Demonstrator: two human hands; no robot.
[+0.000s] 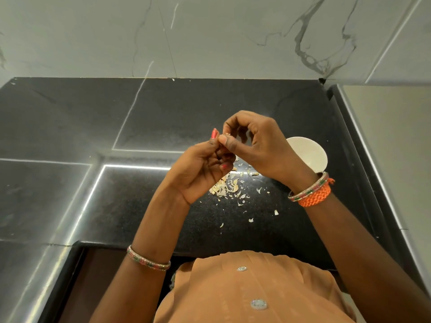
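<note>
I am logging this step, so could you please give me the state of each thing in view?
left hand: raised over the counter, fingers pinching a small pale piece.
right hand: raised, thumb and fingers pinching the same piece.
small pale piece: held between both hands, mostly hidden.
white bowl: upright on the counter, partly behind the right hand.
peels: scattered loose on the counter below the hands.

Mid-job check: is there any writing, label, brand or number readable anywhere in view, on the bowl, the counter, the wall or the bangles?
None: no readable text anywhere in view.
The white bowl is plain.
The black counter and wall tiles show only veins and reflections.
The bangles and shirt buttons carry patterns, not letters.
The small piece pinched by left hand and right hand is mostly hidden.
</note>
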